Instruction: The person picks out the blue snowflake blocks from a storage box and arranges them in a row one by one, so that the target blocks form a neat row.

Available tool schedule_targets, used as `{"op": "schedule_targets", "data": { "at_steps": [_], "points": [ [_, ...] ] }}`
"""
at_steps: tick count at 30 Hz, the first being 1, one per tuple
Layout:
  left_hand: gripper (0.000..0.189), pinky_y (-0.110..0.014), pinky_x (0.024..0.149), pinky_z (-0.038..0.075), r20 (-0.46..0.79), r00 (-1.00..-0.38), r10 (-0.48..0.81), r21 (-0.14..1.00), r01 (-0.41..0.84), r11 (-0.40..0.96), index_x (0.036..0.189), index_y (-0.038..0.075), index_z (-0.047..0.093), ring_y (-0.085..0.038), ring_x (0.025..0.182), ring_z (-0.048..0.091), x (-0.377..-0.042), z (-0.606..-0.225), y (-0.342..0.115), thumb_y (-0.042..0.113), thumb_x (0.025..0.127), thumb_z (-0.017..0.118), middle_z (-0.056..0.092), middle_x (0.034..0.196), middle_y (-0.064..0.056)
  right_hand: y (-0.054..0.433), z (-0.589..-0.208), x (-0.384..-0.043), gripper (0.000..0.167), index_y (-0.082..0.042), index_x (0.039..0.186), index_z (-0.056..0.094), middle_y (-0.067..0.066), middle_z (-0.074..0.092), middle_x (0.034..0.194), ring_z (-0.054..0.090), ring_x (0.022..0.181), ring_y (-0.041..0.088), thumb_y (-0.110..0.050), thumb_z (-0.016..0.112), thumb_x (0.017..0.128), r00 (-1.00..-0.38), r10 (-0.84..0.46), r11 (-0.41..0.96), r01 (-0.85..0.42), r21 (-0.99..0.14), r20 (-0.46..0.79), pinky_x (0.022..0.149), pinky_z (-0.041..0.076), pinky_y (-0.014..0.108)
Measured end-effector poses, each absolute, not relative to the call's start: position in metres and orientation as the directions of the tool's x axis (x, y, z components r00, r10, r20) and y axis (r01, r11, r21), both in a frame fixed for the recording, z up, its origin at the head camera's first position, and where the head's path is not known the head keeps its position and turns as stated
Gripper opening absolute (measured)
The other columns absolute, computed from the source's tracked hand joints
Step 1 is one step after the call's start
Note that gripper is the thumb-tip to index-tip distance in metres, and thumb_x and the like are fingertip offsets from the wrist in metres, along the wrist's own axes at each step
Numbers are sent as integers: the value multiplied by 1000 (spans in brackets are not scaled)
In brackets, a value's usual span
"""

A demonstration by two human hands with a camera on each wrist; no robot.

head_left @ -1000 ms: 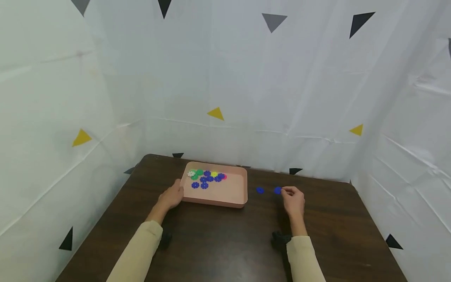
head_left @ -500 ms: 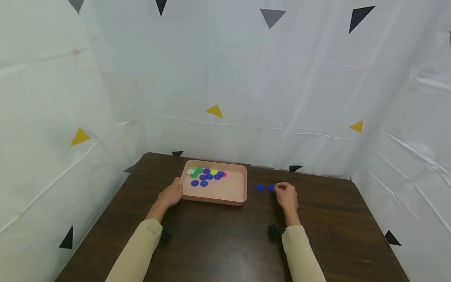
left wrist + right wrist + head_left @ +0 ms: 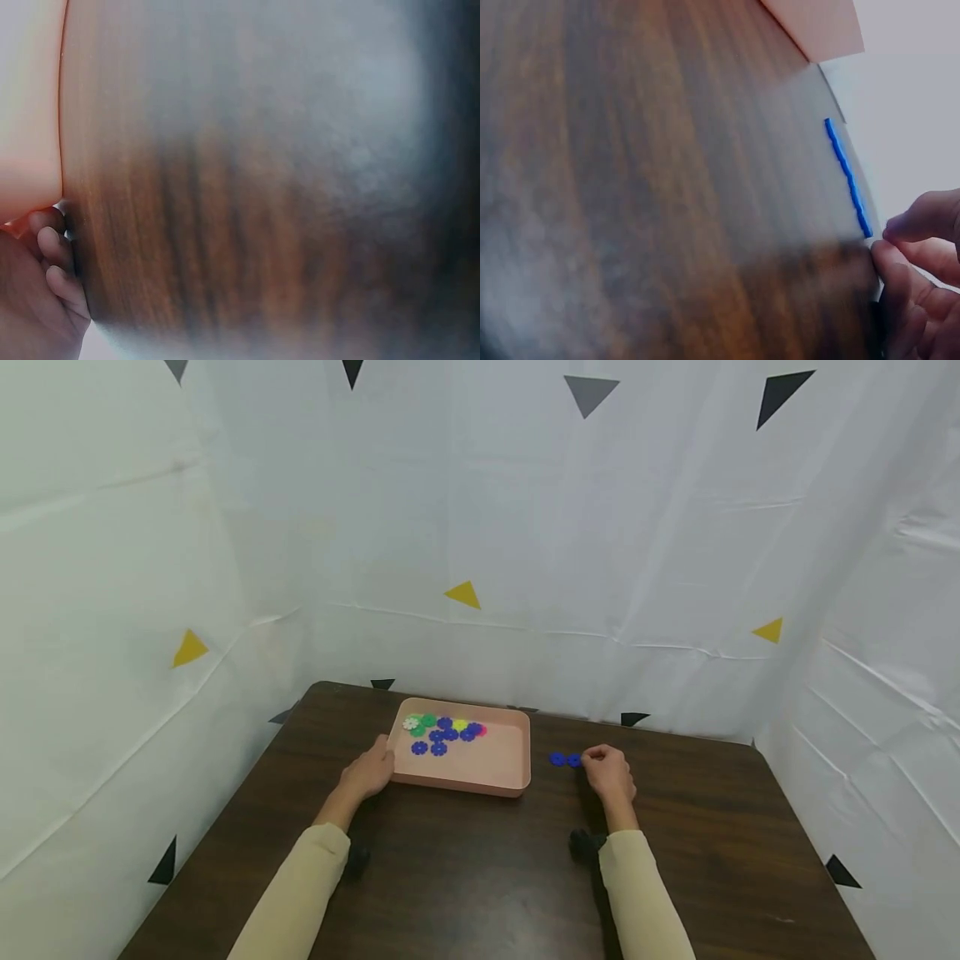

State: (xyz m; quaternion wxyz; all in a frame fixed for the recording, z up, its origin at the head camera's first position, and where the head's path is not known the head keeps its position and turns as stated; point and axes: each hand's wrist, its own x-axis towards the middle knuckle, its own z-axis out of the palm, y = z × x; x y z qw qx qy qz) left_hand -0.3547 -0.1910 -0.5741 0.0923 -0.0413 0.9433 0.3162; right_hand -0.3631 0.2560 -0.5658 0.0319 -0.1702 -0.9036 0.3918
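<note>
My left hand [image 3: 369, 770] grips the left side of a shallow pink tray [image 3: 495, 772]; its fingers curl at the tray's corner in the left wrist view. In the tray lie several small flower-shaped discs, blue [image 3: 438, 749], green [image 3: 428, 720], yellow [image 3: 460, 725], white [image 3: 410, 723] and pink. Right of the tray, my right hand [image 3: 609, 774] pinches the near edge of a blue flower disc [image 3: 574, 761] with thumb and finger. Another blue disc [image 3: 557, 759] lies just left of it. Edge-on in the right wrist view, the blue discs [image 3: 847, 176] form one line.
Everything stands on a dark brown wooden table [image 3: 465, 877]. A white curtain [image 3: 547, 527] with black, grey and yellow triangles surrounds its back and sides. Each wrist carries a black device [image 3: 585, 845].
My right hand has moved left with its blue disc, closing most of the gap to the other blue disc. My left hand keeps its hold on the tray.
</note>
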Motion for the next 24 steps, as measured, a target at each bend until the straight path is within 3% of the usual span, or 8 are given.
{"op": "schedule_targets", "data": {
  "at_steps": [9, 17, 24],
  "points": [
    [60, -70, 116, 36, -207, -978, -18, 591, -140, 795, 167, 7, 21, -48, 137, 56, -355, -571, -193, 34, 114, 23, 46, 163, -28, 254, -567, -364, 41, -15, 129, 72, 14, 72, 130, 66, 111, 39, -43, 54, 106, -939, 336, 601, 274, -751, -74, 93, 47, 61],
    [60, -69, 115, 37, -211, -977, -26, 585, -148, 798, 167, 7, 22, -47, 136, 57, -355, -571, -192, 35, 114, 23, 48, 162, -29, 232, -562, -366, 39, -14, 126, 73, 13, 78, 121, 66, 108, 34, -41, 53, 107, -942, 334, 544, 219, -810, -31, 88, 47, 52],
    [59, -70, 115, 36, -213, -976, -34, 588, -156, 793, 167, 8, 23, -47, 138, 56, -356, -576, -191, 35, 115, 25, 47, 163, -27, 190, -547, -370, 40, -14, 123, 75, 10, 78, 110, 70, 96, 30, -46, 54, 109, -962, 252, 551, 56, -833, 102, 82, 51, 47]
  ]
}}
